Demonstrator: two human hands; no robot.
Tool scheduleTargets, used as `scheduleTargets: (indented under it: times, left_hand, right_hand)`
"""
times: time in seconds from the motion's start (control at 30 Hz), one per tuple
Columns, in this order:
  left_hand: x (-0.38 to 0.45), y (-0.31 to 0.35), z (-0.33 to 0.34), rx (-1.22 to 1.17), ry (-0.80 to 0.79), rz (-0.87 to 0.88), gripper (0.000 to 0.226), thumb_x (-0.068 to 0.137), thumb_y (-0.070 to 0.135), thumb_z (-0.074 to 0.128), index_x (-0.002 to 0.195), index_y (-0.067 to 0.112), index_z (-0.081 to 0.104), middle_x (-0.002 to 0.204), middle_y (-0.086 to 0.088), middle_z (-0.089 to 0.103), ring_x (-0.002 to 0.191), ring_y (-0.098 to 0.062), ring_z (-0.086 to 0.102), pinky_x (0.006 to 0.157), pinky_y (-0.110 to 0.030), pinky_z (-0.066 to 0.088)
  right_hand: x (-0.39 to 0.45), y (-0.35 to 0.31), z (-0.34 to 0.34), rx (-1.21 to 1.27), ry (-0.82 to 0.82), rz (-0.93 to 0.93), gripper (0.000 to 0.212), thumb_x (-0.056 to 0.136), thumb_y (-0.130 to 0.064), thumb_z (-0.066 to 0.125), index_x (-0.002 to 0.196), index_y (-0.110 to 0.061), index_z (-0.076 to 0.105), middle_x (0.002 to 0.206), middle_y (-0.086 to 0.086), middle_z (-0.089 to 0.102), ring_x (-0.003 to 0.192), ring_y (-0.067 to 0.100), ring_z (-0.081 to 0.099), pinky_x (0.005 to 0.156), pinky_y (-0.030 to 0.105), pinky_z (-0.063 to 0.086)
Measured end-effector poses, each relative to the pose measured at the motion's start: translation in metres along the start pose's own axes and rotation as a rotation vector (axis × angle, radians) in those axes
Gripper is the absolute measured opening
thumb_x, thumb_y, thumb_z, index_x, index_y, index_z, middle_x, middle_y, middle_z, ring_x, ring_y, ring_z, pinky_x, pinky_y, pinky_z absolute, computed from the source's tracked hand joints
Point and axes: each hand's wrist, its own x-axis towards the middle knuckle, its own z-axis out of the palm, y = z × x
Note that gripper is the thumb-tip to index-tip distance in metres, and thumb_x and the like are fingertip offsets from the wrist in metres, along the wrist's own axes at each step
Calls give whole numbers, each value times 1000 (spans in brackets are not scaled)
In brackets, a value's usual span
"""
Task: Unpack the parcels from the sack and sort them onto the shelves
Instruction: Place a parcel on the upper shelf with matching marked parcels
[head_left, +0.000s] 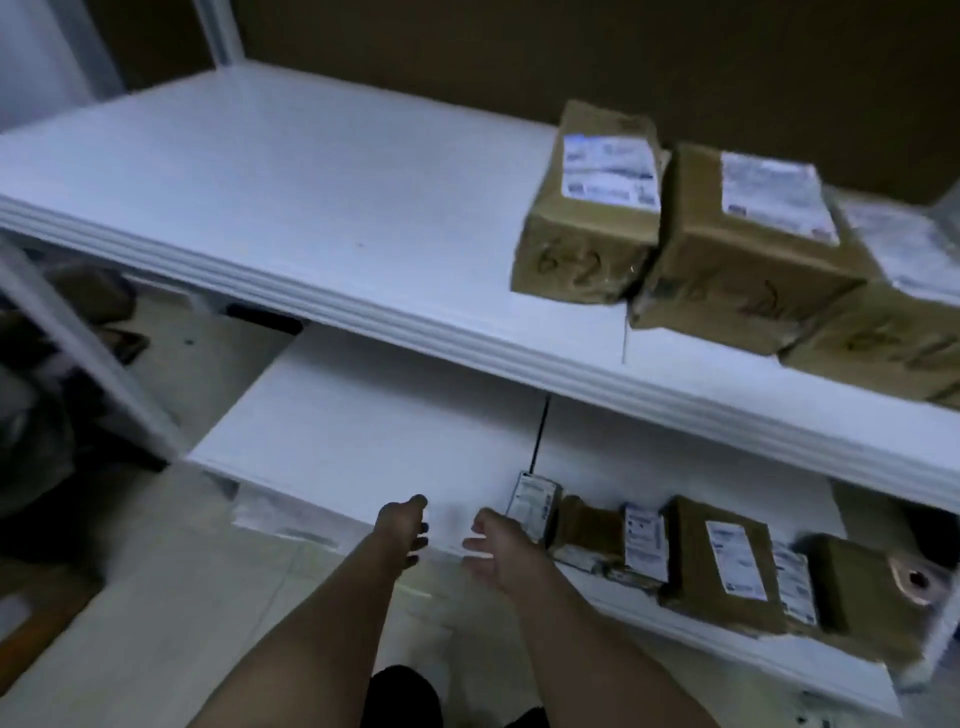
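Two bare forearms reach out from the bottom of the view, and both hands are empty. The left hand (404, 525) has loosely bent fingers holding nothing; the right hand (496, 545) is spread and relaxed, palm turned inward. They hang side by side with a small gap between them, over the front edge of the lower shelf (363, 431).

Beyond and above the hands runs the upper shelf (270, 176), a wide white board. Far to the right of the right hand, on it, stand three brown taped boxes (748, 244) pressed against one another, each with a white label on top and handwriting on its front face.

Just beside the right hand, on its right, begins a row of smaller brown parcels (722, 566) lined along the front of the lower shelf, labels up. The nearest, a small upright packet (535, 501), almost touches the right hand's knuckles.

Judging by this, the sorting is well under way: two groups of parcels are shelved, and long bare stretches of both boards lie to the left of the hands. With neither hand carrying anything, the next parcel is probably due from the sack.

The sack itself cannot be identified; dark shapes far left of the left hand are too dim to name. The frame cuts off the rightmost box and parcels, the labels are unreadable, and a whitish thing under the lower shelf is unclear.
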Motion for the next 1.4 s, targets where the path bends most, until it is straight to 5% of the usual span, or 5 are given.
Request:
scheduleTargets:
  times: [0.57, 0.9, 1.03, 1.13, 1.4]
  left_hand:
    - [-267, 88, -251, -469, 437, 16, 27, 98, 30, 43, 113, 10, 53, 111, -12, 58, 94, -24, 55, 85, -31, 38]
    - [-283, 53, -432, -660, 557, 49, 24, 100, 25, 41, 87, 12, 56, 82, -8, 53, 66, -19, 51, 61, -26, 39]
    - [-277, 38, -513, -636, 552, 29, 43, 103, 29, 34, 132, 1, 49, 71, -7, 47, 43, -16, 51, 53, -23, 30]
    - [-275, 27, -575, -661, 578, -3, 43, 102, 33, 38, 135, 7, 44, 100, -12, 57, 77, -21, 58, 74, -31, 44]
    - [-256, 11, -706, -653, 643, -39, 39, 100, 35, 44, 126, 7, 47, 109, -10, 54, 98, -25, 55, 86, -35, 43]
  right_hand:
    - [-253, -136, 212, -665, -414, -234, 23, 94, -18, 41, 101, 0, 54, 123, 25, 59, 118, 41, 56, 106, 45, 38]
    - [-265, -107, 413, -828, -514, -290, 23, 95, -20, 40, 71, -20, 39, 66, -2, 44, 49, 11, 43, 34, 14, 25]
    - [-275, -87, 503, -858, -542, -242, 19, 98, -28, 42, 103, -14, 54, 101, 6, 63, 85, 21, 63, 72, 26, 47]
    - [-279, -72, 573, -850, -571, -214, 41, 102, -34, 34, 135, -11, 45, 133, 12, 55, 108, 28, 59, 100, 37, 40]
    - [-285, -60, 704, -932, -591, -187, 36, 101, -31, 38, 130, -11, 50, 124, 9, 58, 107, 26, 59, 87, 33, 44]
